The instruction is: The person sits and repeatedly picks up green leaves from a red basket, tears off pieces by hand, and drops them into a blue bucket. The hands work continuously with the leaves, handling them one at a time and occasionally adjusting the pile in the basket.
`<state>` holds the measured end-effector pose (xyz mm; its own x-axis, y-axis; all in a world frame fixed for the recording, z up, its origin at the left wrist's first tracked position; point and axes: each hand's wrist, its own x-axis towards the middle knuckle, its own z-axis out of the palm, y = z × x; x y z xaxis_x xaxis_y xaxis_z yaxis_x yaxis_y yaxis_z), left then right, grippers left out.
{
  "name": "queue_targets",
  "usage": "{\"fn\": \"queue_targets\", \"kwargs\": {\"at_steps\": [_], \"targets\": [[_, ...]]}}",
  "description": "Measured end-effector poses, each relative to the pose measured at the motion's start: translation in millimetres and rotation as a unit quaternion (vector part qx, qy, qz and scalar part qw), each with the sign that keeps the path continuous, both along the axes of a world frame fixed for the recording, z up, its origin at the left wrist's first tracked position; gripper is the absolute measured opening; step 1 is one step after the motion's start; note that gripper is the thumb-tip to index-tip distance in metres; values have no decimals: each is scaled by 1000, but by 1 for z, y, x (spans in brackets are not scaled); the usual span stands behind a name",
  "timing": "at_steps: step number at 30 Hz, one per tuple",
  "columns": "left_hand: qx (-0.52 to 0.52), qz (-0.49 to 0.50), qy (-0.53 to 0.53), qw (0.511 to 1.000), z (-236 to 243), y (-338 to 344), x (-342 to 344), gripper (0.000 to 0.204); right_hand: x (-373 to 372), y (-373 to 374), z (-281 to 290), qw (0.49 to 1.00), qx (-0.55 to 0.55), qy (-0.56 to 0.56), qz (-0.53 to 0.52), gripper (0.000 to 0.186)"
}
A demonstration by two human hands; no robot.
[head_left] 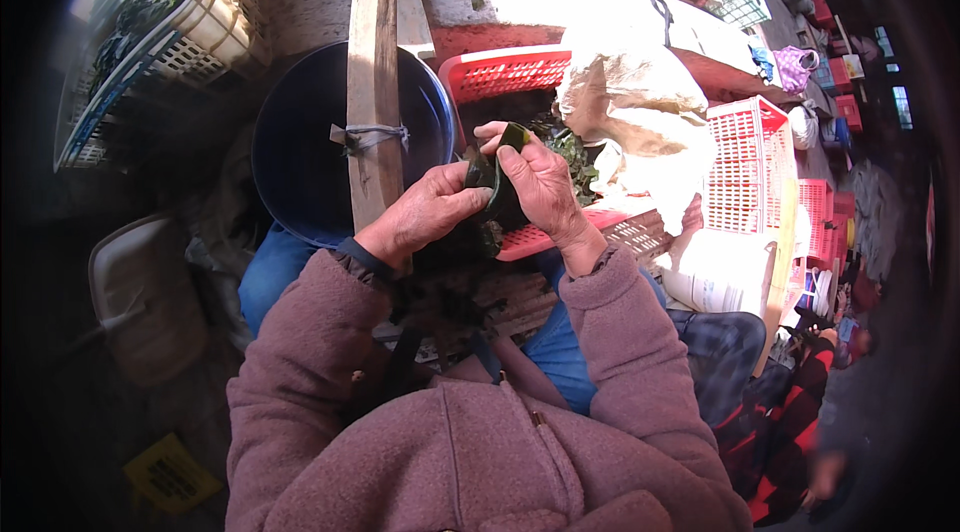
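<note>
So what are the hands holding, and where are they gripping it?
Both hands hold a folded green leaf: the left hand cups its lower left side, and the right hand wraps its right side with a thumb at the top edge.

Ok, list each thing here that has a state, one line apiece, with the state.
Green leaf: folded, gripped by both hands.
Left hand: fingers closed on the leaf's left side.
Right hand: fingers wrapped over the leaf's top.
Dark basin: upright, a wooden plank lying across it.
String: tied around the plank.
Red crate: open, leaves inside.
White sack: crumpled, slumped against the crate.
</note>
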<state>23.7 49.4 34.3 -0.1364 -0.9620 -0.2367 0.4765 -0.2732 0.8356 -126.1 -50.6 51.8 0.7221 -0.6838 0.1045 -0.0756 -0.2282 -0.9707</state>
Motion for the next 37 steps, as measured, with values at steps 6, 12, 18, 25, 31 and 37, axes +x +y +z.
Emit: {"fn": "queue_targets", "kwargs": {"at_steps": [6,12,18,25,31,37], "targets": [[36,-103,-170,980,11,3,16,8,0,-4,-7,992,1,108,63,32],[-223,126,-343,904,4,0,12,23,-3,-2,-4,903,409,79,107,38],[-91,158,-451,874,-6,2,2,15,6,2,-5,970,190,153,21,35],[33,113,-412,904,-16,1,10,18,2,4,-15,927,362,92,25,14],[-159,173,-534,812,-1,9,2,34,0,2,-18,787,612,-73,28,9],[-275,133,-605,735,-14,10,14,60,0,10,-21,870,490,-53,1,32]]}}
